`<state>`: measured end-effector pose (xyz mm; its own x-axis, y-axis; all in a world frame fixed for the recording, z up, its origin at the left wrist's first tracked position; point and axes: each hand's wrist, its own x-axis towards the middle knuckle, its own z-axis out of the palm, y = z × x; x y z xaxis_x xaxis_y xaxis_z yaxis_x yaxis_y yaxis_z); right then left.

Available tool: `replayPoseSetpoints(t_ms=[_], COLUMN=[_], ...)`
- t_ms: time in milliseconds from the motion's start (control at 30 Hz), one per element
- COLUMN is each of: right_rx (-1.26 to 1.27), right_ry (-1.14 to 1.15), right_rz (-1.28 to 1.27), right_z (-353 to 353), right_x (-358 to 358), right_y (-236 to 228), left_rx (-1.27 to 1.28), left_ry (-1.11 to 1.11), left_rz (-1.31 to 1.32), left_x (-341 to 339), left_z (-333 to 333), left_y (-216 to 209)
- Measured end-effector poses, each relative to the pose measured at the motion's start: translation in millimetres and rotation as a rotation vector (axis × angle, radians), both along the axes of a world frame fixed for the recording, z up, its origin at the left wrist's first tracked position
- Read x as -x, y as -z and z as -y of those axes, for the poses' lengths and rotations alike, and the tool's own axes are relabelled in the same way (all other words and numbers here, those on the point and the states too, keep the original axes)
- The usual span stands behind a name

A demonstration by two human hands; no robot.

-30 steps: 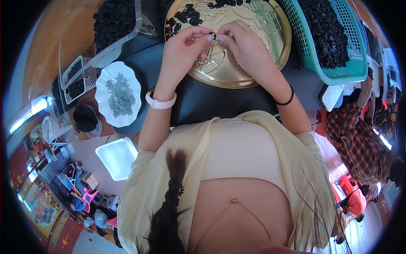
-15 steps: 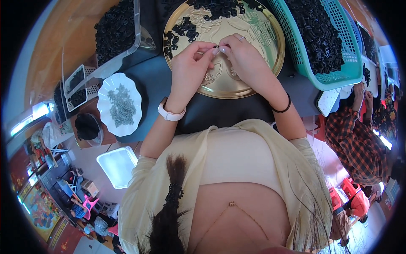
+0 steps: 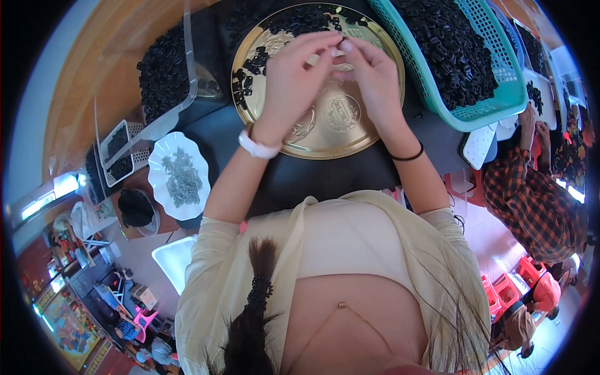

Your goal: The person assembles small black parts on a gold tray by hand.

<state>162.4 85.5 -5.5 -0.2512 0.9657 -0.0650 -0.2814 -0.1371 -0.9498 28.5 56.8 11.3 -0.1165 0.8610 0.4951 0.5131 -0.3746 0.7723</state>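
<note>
Over the far half of a round gold tray (image 3: 337, 147), my left hand (image 3: 290, 81) and my right hand (image 3: 378, 75) meet at the fingertips. Both are closed in a pinch around a small dark piece, mostly hidden by the fingers; it looks like one of the small black plastic pieces (image 3: 300, 22) with holes. Such pieces lie heaped along the tray's far rim and scattered down its left side. Raised designs show on the bare gold surface near my wrists.
A green basket (image 3: 462, 122) full of black pieces stands right of the tray. At left are a clear bin (image 3: 190, 53) of black pieces and a white scalloped dish (image 3: 159, 169) of small greyish pieces. Someone in a checked shirt (image 3: 531, 194) works at far right.
Both hands have moved farther out over the tray, toward the heaped pieces, fingertips still together. The view has shifted slightly.
</note>
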Motion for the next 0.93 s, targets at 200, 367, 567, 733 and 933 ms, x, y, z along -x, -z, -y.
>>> replayPoseSetpoints(t_ms=[200,367,567,733,933], right_rx=[0.028,0.047,-0.053,-0.128,-0.219], right_ry=[0.12,0.07,-0.017,-0.009,0.04], right_rz=[-0.051,-0.016,0.044,0.102,0.234], right_z=[-11,-11,0,5,9], right_x=[-12,-10,-9,0,1], right_y=[-9,-7,-18,-9,-10], left_rx=[0.054,0.003,0.542,0.563,0.596], left_ry=[0.092,0.086,0.205,0.203,0.221], left_rz=[-0.654,-0.679,0.666,0.687,0.596], left_x=[28,32,39,38,37], left_z=[-53,-55,-19,-7,-5], left_y=[21,18,-4,-3,-5])
